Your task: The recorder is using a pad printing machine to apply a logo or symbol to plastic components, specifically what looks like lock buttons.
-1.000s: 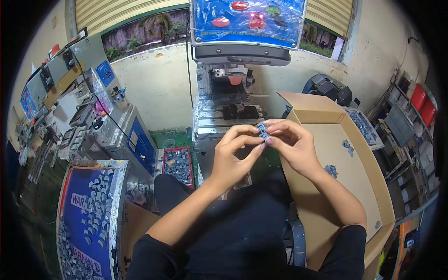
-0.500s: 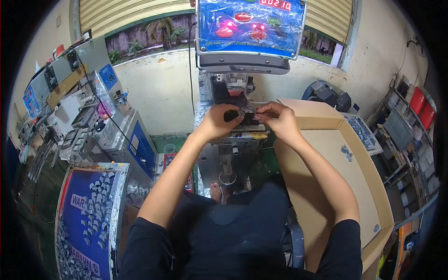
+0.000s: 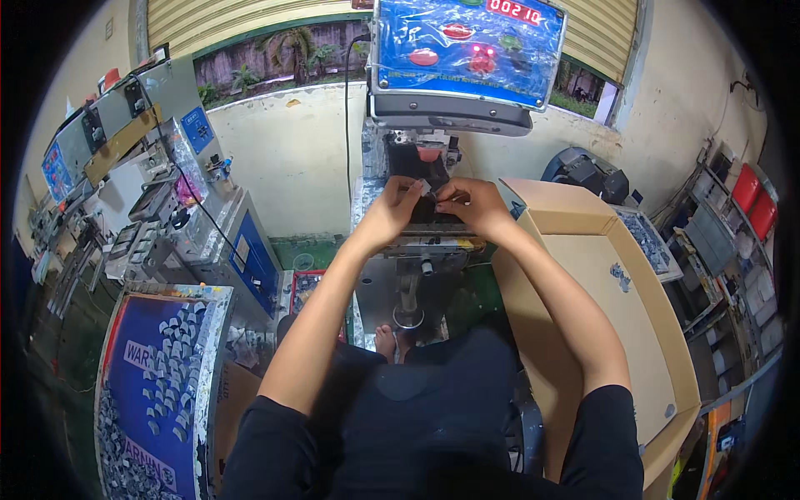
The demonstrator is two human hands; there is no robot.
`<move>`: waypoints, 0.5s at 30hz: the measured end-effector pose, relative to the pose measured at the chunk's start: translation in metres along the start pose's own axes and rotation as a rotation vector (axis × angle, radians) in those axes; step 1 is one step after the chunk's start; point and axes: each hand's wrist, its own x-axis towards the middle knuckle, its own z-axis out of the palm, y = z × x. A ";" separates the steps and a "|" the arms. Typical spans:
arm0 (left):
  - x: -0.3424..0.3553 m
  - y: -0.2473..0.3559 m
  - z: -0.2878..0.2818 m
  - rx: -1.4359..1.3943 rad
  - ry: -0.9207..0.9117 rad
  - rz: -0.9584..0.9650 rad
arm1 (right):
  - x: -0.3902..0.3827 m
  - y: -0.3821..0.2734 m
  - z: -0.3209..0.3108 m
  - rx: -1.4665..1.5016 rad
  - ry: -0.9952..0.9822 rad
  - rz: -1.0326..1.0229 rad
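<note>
Both of my hands work at the bed of a bench machine (image 3: 408,158) with a dark head above it. Between the thumb and fingertips of my left hand (image 3: 392,212) is a small pale grey piece (image 3: 425,187), held just over the bed. My right hand (image 3: 477,206) is close beside it, thumb and fingers pinched together over the dark fixture (image 3: 424,210). Whatever those right fingertips grip is too small to make out. Over the hands hangs the machine's blue control panel (image 3: 467,52), with a red display and a lit button.
At my right stands a large open cardboard box (image 3: 583,350) with a few small grey pieces inside. To the left, a blue tray (image 3: 133,400) carries many curved grey pieces. A second machine (image 3: 225,242) stands behind that tray, and shelves (image 3: 721,275) line the far right.
My hands have drawn closer together, and the pale piece now shows raised in my left fingertips. The view has shifted slightly. One of the panel's lit buttons has gone dark.
</note>
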 end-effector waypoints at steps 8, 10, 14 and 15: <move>-0.024 0.016 0.010 -0.151 0.089 0.210 | -0.028 -0.016 -0.002 -0.275 0.020 0.036; -0.050 0.035 0.018 -0.125 -0.013 0.187 | -0.057 -0.020 -0.006 -0.382 0.161 0.044; -0.084 0.065 0.011 -0.103 -0.139 0.367 | -0.088 -0.010 -0.033 -0.463 0.083 -0.134; -0.090 0.075 0.005 -0.103 -0.139 0.368 | -0.095 -0.009 -0.038 -0.498 -0.009 -0.090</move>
